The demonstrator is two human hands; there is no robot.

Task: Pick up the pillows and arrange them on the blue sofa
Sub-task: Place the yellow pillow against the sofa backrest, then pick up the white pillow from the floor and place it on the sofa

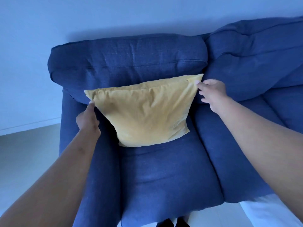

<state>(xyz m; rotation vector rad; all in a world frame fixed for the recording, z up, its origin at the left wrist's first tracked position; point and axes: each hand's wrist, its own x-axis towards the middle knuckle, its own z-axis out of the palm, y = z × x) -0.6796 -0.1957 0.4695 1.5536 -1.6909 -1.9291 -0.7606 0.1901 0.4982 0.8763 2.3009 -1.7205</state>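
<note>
A yellow pillow (142, 112) leans upright against the back cushion of the blue sofa (131, 63), its lower edge on the seat cushion. My left hand (87, 119) pinches the pillow's upper left edge. At the pillow's upper right corner my right hand (211, 93) grips the fabric with thumb and forefinger, the other fingers spread. Both forearms reach in from the bottom of the view.
The sofa's left armrest (101, 161) runs along the seat, with pale floor (29, 153) and a plain wall (24, 63) to its left. A second seat and back cushion (254, 59) continue to the right. Something white (268, 212) shows at the bottom right.
</note>
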